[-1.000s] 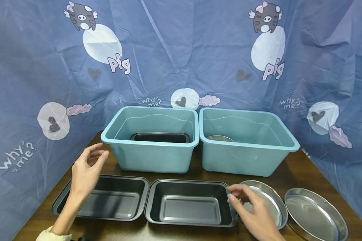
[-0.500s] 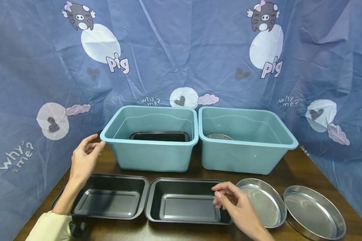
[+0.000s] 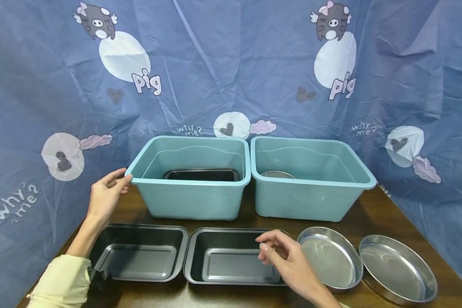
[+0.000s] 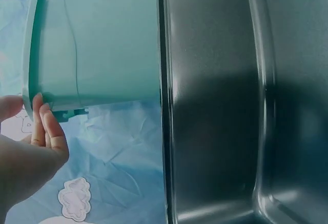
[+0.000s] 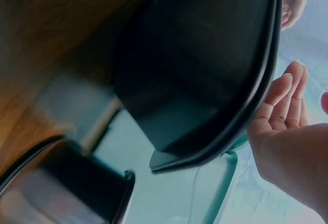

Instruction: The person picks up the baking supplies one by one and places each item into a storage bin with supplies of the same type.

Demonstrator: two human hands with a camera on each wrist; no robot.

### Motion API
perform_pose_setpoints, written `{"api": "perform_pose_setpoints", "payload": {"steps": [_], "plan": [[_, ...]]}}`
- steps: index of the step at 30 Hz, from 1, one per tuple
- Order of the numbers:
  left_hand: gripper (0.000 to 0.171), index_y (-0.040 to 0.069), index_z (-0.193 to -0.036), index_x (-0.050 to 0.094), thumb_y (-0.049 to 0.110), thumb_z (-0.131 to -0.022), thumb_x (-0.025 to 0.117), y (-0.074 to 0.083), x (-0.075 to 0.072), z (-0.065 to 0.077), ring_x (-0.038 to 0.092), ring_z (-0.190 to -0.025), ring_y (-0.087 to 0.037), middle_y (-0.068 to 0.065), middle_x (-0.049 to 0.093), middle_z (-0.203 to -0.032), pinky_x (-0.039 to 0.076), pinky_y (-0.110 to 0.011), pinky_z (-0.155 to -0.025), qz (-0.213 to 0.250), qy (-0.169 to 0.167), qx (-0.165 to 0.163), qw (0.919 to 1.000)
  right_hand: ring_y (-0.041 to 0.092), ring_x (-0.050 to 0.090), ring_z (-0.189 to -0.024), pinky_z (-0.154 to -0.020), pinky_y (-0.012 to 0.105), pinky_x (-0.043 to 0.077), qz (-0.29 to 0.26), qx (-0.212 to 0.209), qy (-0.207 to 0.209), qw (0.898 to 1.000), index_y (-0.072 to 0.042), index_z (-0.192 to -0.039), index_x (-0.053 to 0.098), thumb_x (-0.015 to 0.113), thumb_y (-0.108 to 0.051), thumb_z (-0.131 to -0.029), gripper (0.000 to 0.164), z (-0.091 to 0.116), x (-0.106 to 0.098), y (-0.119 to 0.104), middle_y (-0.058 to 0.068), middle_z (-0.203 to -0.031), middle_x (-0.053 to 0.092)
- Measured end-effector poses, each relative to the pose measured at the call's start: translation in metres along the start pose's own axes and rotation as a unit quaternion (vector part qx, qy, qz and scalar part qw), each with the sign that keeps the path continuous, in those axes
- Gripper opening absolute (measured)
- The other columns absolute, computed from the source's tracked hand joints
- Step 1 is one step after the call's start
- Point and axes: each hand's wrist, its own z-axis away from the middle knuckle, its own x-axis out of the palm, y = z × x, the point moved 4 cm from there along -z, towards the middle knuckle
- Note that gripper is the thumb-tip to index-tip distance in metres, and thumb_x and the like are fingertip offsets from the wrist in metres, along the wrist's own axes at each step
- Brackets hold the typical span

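Note:
My left hand pinches the rim of the left teal plastic tub at its front left corner. In the left wrist view the thumb lies on one side of that rim and the fingers on the other. My right hand hangs over the right end of a dark loaf pan, fingers loosely bent and holding nothing. Another dark loaf pan lies to its left, partly behind my left forearm. Inside the left tub, a dark pan shows over the front wall.
A second teal tub stands right beside the first, with part of a round metal pan visible inside. Two round metal pans lie at the right of the wooden table. A blue printed cloth hangs behind.
My left hand has reached slightly forward and taken hold of the left tub's rim. My right hand has moved left, from beside the round pan to over the loaf pan.

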Motion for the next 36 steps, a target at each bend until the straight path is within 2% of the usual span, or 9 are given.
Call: {"api": "perform_pose_setpoints", "payload": {"steps": [11, 17, 23, 28, 32, 36], "plan": [[0.05, -0.017, -0.141, 0.051, 0.012, -0.103, 0.063, 0.0, 0.0, -0.003, 0.062, -0.069, 0.006, 0.018, 0.065, -0.076, 0.051, -0.011, -0.066, 0.031, -0.008, -0.004, 0.9995, 0.02, 0.07, -0.08, -0.073, 0.034, 0.059, -0.024, 0.06, -0.029, 0.997, 0.001, -0.115, 0.065, 0.062, -0.009, -0.104, 0.016, -0.018, 0.025, -0.002, 0.011, -0.087, 0.069], [0.051, -0.018, -0.142, 0.049, 0.013, -0.103, 0.063, 0.001, 0.0, -0.002, 0.062, -0.07, 0.006, 0.02, 0.065, -0.077, 0.051, -0.011, -0.067, 0.03, -0.016, -0.006, 0.9994, 0.019, 0.068, -0.078, -0.068, 0.028, 0.055, -0.023, 0.097, -0.043, 0.994, 0.0, -0.117, 0.066, 0.064, -0.012, -0.103, 0.018, -0.026, 0.04, 0.002, 0.008, -0.088, 0.072], [0.05, -0.018, -0.142, 0.049, 0.011, -0.103, 0.062, 0.001, 0.0, -0.001, 0.062, -0.069, 0.005, 0.019, 0.065, -0.077, 0.051, -0.011, -0.066, 0.037, -0.014, -0.011, 0.9992, 0.024, 0.069, -0.078, -0.066, 0.027, 0.054, -0.038, 0.101, -0.062, 0.992, 0.003, -0.116, 0.066, 0.065, -0.011, -0.102, 0.02, -0.03, 0.056, 0.002, 0.01, -0.088, 0.072], [0.05, -0.018, -0.142, 0.049, 0.012, -0.104, 0.062, 0.003, 0.001, -0.001, 0.062, -0.07, 0.005, 0.019, 0.065, -0.078, 0.051, -0.011, -0.067, 0.034, -0.015, -0.008, 0.9993, 0.017, 0.068, -0.075, -0.064, 0.024, 0.054, -0.055, 0.117, -0.078, 0.989, 0.005, -0.115, 0.066, 0.066, -0.008, -0.099, 0.02, -0.033, 0.072, 0.0, 0.01, -0.088, 0.073], [0.05, -0.019, -0.141, 0.049, 0.011, -0.104, 0.061, 0.003, 0.002, -0.001, 0.062, -0.07, 0.005, 0.019, 0.065, -0.078, 0.051, -0.012, -0.067, 0.037, -0.016, -0.009, 0.9991, 0.011, 0.067, -0.073, -0.065, 0.028, 0.058, -0.076, 0.123, -0.096, 0.985, 0.008, -0.114, 0.066, 0.066, -0.007, -0.099, 0.021, -0.034, 0.084, -0.001, 0.011, -0.087, 0.073], [0.051, -0.02, -0.141, 0.047, 0.008, -0.103, 0.062, 0.003, 0.003, -0.001, 0.063, -0.069, 0.004, 0.017, 0.067, -0.077, 0.051, -0.011, -0.066, 0.064, -0.018, -0.013, 0.9977, 0.011, 0.067, -0.072, -0.066, 0.028, 0.059, -0.107, 0.127, -0.112, 0.98, 0.011, -0.113, 0.065, 0.066, -0.007, -0.099, 0.023, -0.033, 0.096, -0.003, 0.013, -0.085, 0.073]]}}
